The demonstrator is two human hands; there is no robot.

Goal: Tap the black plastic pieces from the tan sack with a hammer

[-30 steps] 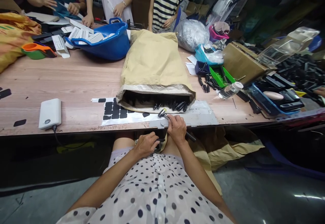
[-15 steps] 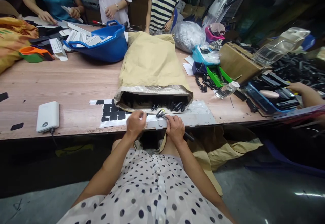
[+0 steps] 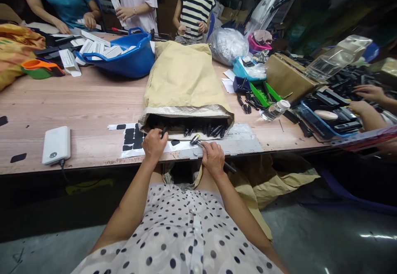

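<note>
My right hand (image 3: 212, 158) is closed round the handle of a small hammer (image 3: 196, 140), whose metal head rests at the table's front edge. My left hand (image 3: 154, 144) is closed on a small black part (image 3: 163, 132) on the white sheet of black sticker pads (image 3: 133, 138). Just behind both hands lies a tan paper sack (image 3: 185, 84) on its side, its open mouth full of several black parts (image 3: 214, 129). A grey flat plate (image 3: 238, 145) lies under the hammer at the edge.
A white power bank (image 3: 56, 145) with a cable lies at the left. A blue tub (image 3: 124, 56) of white boxes stands at the back. Green tray (image 3: 265, 93), water bottle (image 3: 274, 110), cardboard box (image 3: 287, 77) and black parts crowd the right. Other people stand behind; another person's hands (image 3: 366, 100) work at the right.
My left hand rose from my lap to the table and moved left onto the sticker sheet, closing on a small black part. My right hand stayed on the hammer.
</note>
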